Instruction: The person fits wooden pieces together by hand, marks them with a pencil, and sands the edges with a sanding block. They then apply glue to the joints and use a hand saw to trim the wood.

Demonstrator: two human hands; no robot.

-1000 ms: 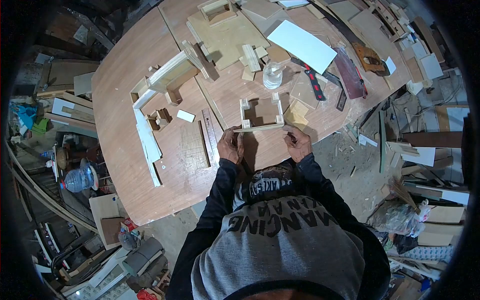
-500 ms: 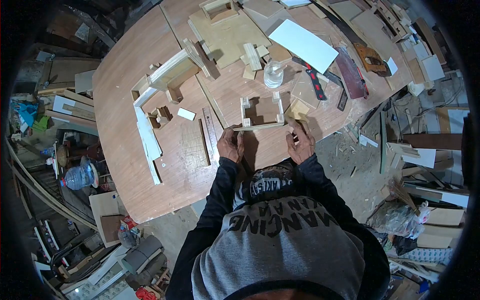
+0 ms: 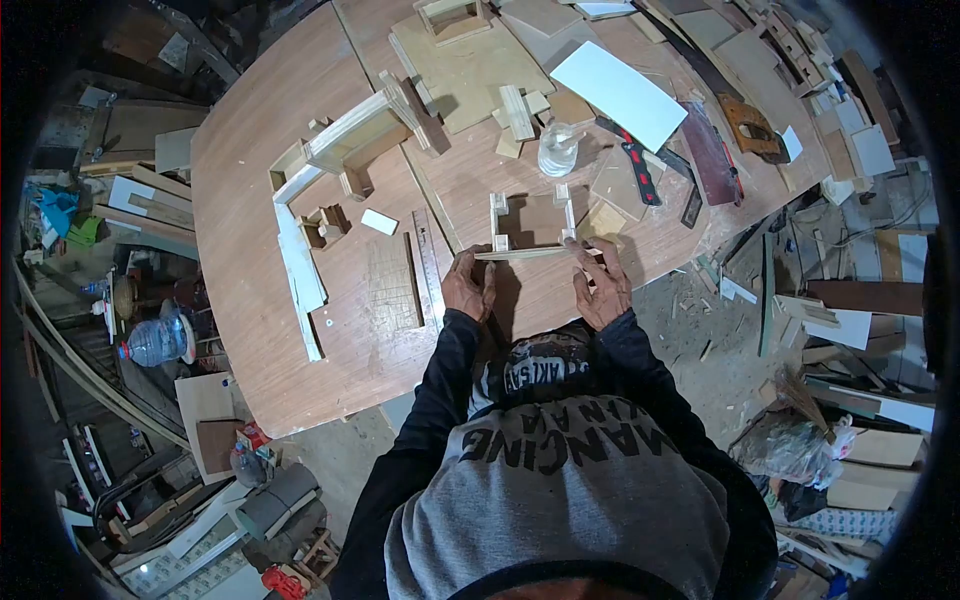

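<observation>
A small wooden frame with pale corner blocks lies on the brown worktable in front of me. Along its near side runs a thin wooden strip. My left hand has its fingers closed on the strip's left end. At the other end, my right hand grips the strip with its thumb side and fingertips, close to the near right corner block. Small flat wood pieces lie just right of the frame.
Beyond the frame stand a clear jar and a white board. A handsaw and a square lie to the right. On the left are a long wooden assembly, a small wooden box and a metal ruler.
My right hand's fingers have come in to the strip's right end and the near corner. The strip's angle has altered slightly, and the whole view has shifted a little.
</observation>
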